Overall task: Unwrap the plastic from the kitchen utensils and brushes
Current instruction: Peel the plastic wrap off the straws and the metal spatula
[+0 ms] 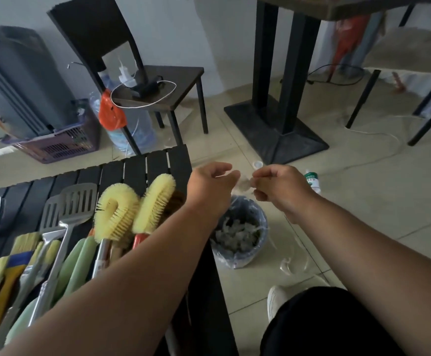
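Observation:
A crumpled piece of clear plastic wrap (245, 185) hangs between my two hands, above the waste bin (258, 214). My left hand (211, 186) pinches its left side with curled fingers. My right hand (278, 186) pinches its right side. On the black slatted table (137, 165) to the left lie two yellow bristle brushes (132, 209), two metal slotted spatulas (78, 204), green handles (78, 263) and several yellow paint brushes (27, 242).
The bin holds crumpled plastic in a clear liner. Loose plastic strips (294, 263) lie on the tiled floor beside it. A small white bottle (311, 181) stands on the floor. A black chair (158, 83), a table pedestal (278, 124) and a purple basket (63, 142) stand beyond.

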